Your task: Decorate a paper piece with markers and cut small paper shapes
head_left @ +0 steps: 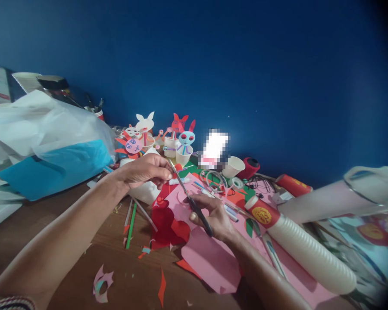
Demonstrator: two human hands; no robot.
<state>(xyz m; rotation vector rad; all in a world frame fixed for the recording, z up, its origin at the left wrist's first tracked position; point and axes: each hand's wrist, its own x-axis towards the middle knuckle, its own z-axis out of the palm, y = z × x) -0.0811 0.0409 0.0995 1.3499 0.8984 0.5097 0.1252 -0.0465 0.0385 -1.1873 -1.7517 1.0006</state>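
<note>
My right hand (215, 215) is closed around a pair of scissors (201, 216) with dark handles. The blades point up and left, toward my left hand (150, 170). My left thumb and fingers are pinched together near the blade tips, and whatever they hold is too small to make out. Below both hands lie red paper (168, 228), a sheet of pink paper (211, 260) and a capped marker (179, 181). Behind them stand paper cups bearing cut-paper animal faces, among them a light blue rabbit face (186, 137) and a pink face (132, 145).
Plastic wrapping with a blue sheet (61, 168) fills the left side. A long stack of paper cups (313, 247) lies at the right. Pencils (131, 226) and paper scraps (101, 284) are scattered on the brown table. A tape roll (236, 184) sits near an upright cup (233, 166).
</note>
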